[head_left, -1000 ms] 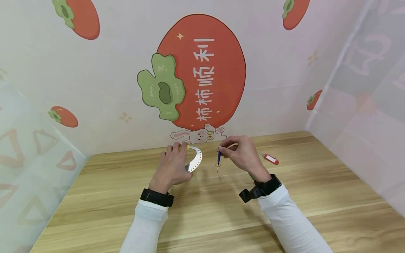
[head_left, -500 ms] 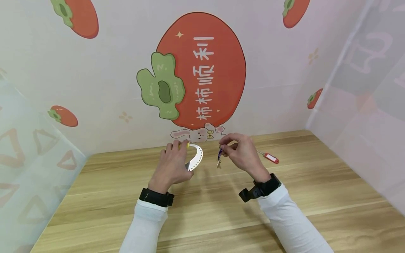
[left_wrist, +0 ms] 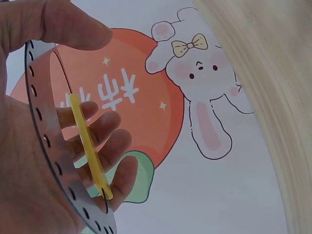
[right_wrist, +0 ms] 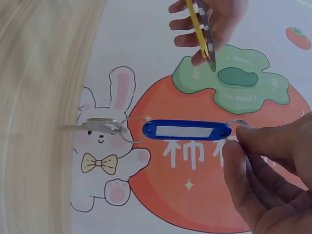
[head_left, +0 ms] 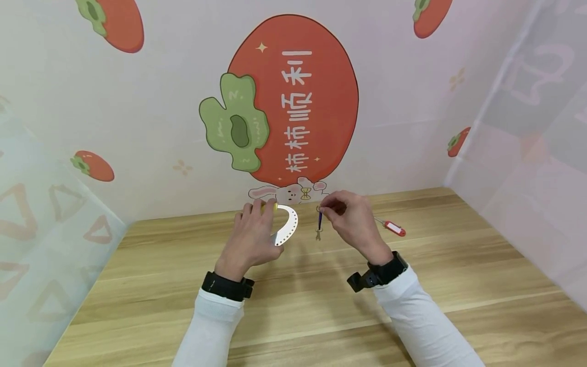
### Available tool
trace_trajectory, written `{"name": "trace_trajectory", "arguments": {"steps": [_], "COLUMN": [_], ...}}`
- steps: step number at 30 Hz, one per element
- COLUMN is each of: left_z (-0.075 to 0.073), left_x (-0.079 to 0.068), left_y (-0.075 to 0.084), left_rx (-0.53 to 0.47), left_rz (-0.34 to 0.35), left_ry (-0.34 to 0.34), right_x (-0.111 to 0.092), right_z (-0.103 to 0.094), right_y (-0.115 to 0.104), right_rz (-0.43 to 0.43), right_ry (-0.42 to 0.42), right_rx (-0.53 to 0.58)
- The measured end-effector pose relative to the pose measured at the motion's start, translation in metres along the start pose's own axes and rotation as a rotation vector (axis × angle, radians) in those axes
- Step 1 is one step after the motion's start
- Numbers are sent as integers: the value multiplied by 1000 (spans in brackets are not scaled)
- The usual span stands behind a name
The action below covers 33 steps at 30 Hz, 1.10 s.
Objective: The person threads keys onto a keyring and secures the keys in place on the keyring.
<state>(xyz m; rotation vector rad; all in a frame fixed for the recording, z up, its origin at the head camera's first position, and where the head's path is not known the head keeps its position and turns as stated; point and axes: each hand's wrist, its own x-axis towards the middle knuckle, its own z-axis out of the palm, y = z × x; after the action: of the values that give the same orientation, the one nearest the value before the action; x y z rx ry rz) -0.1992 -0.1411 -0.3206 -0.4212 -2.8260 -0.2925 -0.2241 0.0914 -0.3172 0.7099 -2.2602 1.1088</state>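
My left hand (head_left: 249, 237) holds a crescent-shaped metal key holder (left_wrist: 54, 148) with a row of small holes along it. Its yellow bar (left_wrist: 90, 146) lies along the curled fingers, and the thumb is on the metal's other side. To the right, my right hand (head_left: 357, 227) pinches a small ring between thumb and forefinger. From that ring hangs a blue key tag (right_wrist: 185, 130) with a white label. A second ring at the tag's far end carries a key (right_wrist: 100, 125), hanging above the table. A gap separates the tag from the metal holder.
A red key tag (head_left: 394, 228) lies on the wooden table (head_left: 293, 316) just beyond my right hand, its key end hidden behind that hand. Close behind both hands stands a wall (head_left: 156, 117) printed with persimmons and a rabbit; side panels flank the table.
The key and blue tag have swung and turned, and now hang almost straight down. Both hands have shifted very slightly upward in view. The metal holder has edged right and keeps the same grip.
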Motion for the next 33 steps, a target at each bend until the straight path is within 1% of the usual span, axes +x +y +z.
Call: {"name": "trace_trajectory", "arguments": {"steps": [5, 12, 16, 22, 26, 30, 33], "left_z": [-2, -3, -4, -5, -6, -6, -6], "left_x": [-1, 0, 0, 0, 0, -1, -1], "left_y": [3, 7, 9, 9, 10, 10, 10], "left_rx": [4, 0, 1, -10, -24, -31, -34], "left_rz": [10, 9, 5, -6, -12, -19, -22], "left_ry": [5, -2, 8, 20, 31, 38, 40], "right_x": [1, 0, -1, -1, -2, -3, -4], "right_z": [2, 5, 7, 7, 7, 6, 7], "right_y": [1, 4, 4, 3, 0, -2, -2], "right_rz": [15, 35, 48, 69, 78, 82, 71], "right_ry": [22, 41, 24, 0, -33, -70, -81], "right_rx": [17, 72, 83, 71, 66, 66, 63]}}
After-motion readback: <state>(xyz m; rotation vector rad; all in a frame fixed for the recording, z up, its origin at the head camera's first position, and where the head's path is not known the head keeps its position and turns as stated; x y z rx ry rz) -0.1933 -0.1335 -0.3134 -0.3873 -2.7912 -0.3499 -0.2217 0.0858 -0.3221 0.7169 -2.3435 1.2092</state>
